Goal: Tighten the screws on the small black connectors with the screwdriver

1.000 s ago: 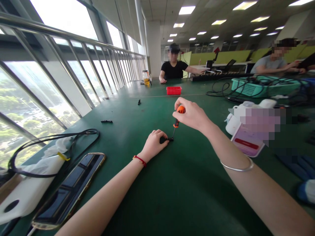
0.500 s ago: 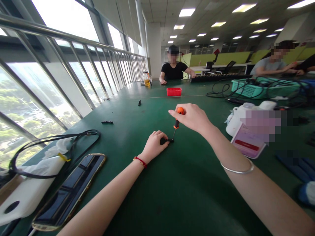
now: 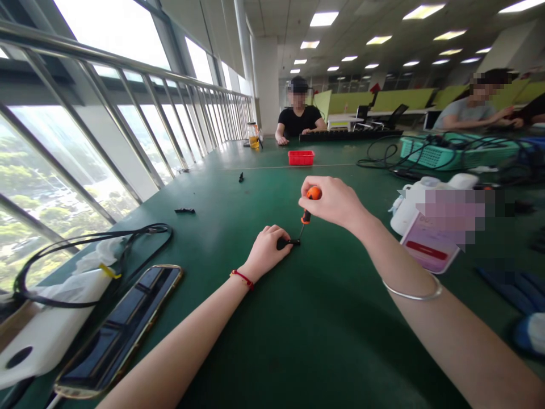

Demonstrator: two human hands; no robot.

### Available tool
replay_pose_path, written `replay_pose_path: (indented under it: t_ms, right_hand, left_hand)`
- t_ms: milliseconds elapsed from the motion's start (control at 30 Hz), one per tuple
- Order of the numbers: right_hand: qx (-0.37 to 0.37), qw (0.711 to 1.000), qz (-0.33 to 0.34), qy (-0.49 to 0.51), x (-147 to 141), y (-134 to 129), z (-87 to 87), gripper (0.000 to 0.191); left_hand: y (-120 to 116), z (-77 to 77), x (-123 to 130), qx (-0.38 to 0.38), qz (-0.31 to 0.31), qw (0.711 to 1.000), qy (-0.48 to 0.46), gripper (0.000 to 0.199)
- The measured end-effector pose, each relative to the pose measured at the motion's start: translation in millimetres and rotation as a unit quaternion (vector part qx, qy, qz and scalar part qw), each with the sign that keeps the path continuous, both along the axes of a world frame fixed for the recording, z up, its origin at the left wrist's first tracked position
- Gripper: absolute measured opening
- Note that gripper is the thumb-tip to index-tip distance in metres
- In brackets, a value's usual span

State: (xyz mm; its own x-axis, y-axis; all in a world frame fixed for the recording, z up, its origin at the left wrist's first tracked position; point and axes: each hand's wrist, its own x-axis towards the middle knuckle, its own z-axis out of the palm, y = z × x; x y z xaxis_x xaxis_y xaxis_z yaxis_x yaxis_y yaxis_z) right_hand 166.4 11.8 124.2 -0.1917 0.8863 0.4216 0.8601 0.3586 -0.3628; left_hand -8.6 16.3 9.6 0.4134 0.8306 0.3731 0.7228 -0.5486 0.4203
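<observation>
A screwdriver (image 3: pixel 306 216) with an orange and black handle stands nearly upright, its shaft tip meeting a small black part (image 3: pixel 294 242) on the green table (image 3: pixel 272 318). My right hand (image 3: pixel 332 200) is closed around the top of the handle. Thumb and fingers of my left hand (image 3: pixel 268 248) pinch the black part's left end and hold it down on the tabletop. What kind of part it is, I cannot make out. Two more small black pieces lie farther off, one black piece (image 3: pixel 184 211) to the left and another piece (image 3: pixel 241 177) behind it.
A red tray (image 3: pixel 301 158) sits ahead, before a person in black (image 3: pixel 299 116) by a long black bar (image 3: pixel 349 136). On the left lie a phone (image 3: pixel 123 329) and black cables (image 3: pixel 106 236). A green basket (image 3: pixel 451 153) and a pink-screened device (image 3: pixel 434 244) are right.
My right hand's fingers have shifted around the screwdriver handle, the thumb now curled in. My left hand keeps its place. Across the table, the long black bar has moved left.
</observation>
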Motion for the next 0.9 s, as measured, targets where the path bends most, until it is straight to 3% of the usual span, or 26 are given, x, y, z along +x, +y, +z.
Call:
replay_pose_path:
  t_ms: [200, 333, 533, 700, 900]
  right_hand:
    - [-0.008, 1.000, -0.008, -0.011, 0.5, 0.1, -0.2, 0.032]
    - [0.005, 1.000, -0.006, 0.003, 0.4, 0.5, -1.0, 0.016]
    - [0.008, 1.000, -0.024, 0.004, -2.5, 0.7, -2.5, 0.028]
    - [0.005, 1.000, -0.016, 0.000, -2.2, 0.0, -2.0, 0.015]
    - [-0.002, 1.000, -0.025, -0.010, -0.5, 0.8, -1.6, 0.031]
  left_hand:
    - [-0.5, 0.8, 0.1, 0.000, 0.001, 1.000, 0.000, 0.009]
    - [-0.3, 0.1, 0.2, 0.001, 0.001, 1.000, -0.001, 0.009]
    - [-0.4, 0.2, -0.3, 0.002, 0.001, 1.000, 0.001, 0.008]
    - [-0.7, 0.7, -0.2, 0.004, 0.001, 1.000, 0.003, 0.008]
    - [-0.6, -0.3, -0.3, 0.001, 0.001, 1.000, 0.000, 0.008]
